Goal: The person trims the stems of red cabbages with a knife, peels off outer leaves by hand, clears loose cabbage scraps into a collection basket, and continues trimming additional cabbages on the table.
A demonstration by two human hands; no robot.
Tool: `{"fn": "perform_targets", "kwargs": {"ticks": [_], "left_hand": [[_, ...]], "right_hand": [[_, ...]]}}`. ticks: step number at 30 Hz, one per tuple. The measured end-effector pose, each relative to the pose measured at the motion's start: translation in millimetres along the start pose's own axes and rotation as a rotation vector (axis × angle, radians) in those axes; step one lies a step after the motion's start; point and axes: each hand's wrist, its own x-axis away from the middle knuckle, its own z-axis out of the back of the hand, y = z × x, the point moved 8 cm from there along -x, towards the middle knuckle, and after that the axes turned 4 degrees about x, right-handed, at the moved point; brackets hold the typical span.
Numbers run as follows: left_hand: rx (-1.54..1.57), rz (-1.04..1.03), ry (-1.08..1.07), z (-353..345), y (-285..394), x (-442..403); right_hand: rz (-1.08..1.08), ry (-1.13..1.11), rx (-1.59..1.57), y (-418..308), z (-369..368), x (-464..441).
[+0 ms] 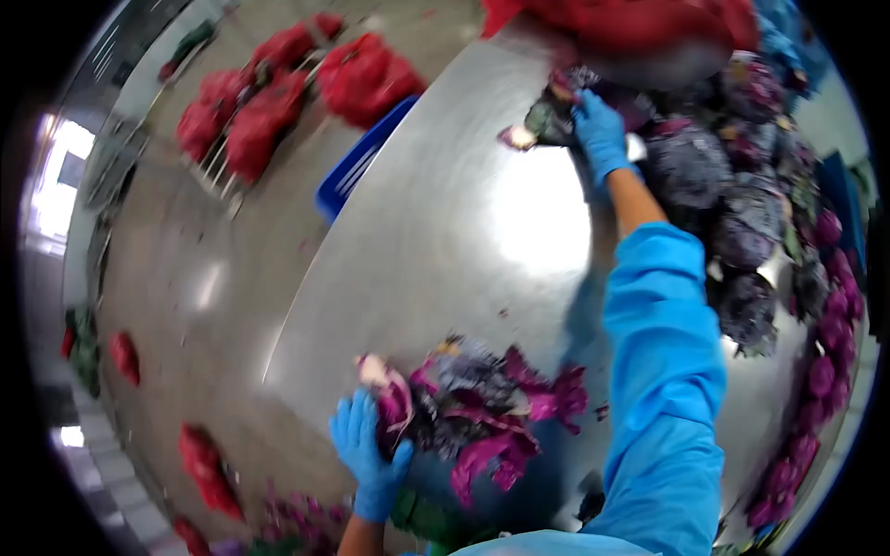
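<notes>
Purple cabbage leaves (496, 454) heaped, left hand (371, 454) against them, fingers spread; right hand (601, 134) at leaf scraps (547, 122), grip unclear. Bright heads (822, 375) look stripped; dark heads (691, 167) seem undone.

Blue-gloved left hand (373, 454) and right hand (601, 134), silvery table (436, 222), magenta leaves (496, 452) on its near end, dusky purple cabbages (688, 167) at its right!
</notes>
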Motion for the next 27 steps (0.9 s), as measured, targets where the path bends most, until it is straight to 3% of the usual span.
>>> {"fn": "perform_targets", "kwargs": {"ticks": [1, 5, 6, 7, 8, 9, 11, 13, 15, 17, 20, 22, 24, 25, 26, 27], "left_hand": [[0.014, -0.019, -0.006, -6, -4, -7], [0.013, -0.030, -0.006, -9, -7, -7], [-0.007, 0.005, -0.043, -1, -1, 3], [-0.014, 0.007, -0.049, -1, -1, 3], [0.055, 0.040, 0.001, 0, -5, 7], [0.075, 0.033, 0.028, 2, -4, 10], [0.100, 0.018, 0.113, 8, -4, 8], [0.126, 0.048, 0.121, 9, -6, 9], [0.081, 0.050, 0.117, 8, -7, 10], [0.087, 0.048, 0.113, 9, -7, 9], [0.099, 0.067, 0.082, 9, -7, 6], [0.125, 0.079, 0.112, 8, -13, 10], [0.154, 0.074, 0.173, 11, -12, 10], [0.168, 0.064, 0.199, 11, -13, 10], [0.183, 0.054, 0.215, 10, -13, 13], [0.194, 0.040, 0.225, 11, -13, 14]], "right_hand": [[0.057, -0.024, 0.031, -23, 5, 0], [0.554, -0.328, -0.461, -189, 3, 99], [0.654, -0.567, -0.427, -223, -1, 145], [0.784, -0.731, -0.139, -253, -6, 181], [0.856, -0.913, -0.217, -264, -12, 220], [1.055, -0.602, -0.363, -271, 21, 256], [0.985, -0.912, -0.505, -282, 39, 279], [0.896, -0.724, -0.536, -284, 21, 238], [0.473, -0.450, -0.570, -265, -6, 156], [0.187, -0.495, -0.564, -236, -69, 93], [0.454, -0.321, 0.134, -281, -99, 94], [0.825, -0.343, -0.011, -334, -86, 159], [1.024, -0.471, -0.091, -365, -63, 234], [1.249, -0.530, 0.059, -378, -48, 273], [1.219, -0.627, -0.193, -374, -34, 288], [0.875, -1.167, -0.210, -374, -27, 289]]}}
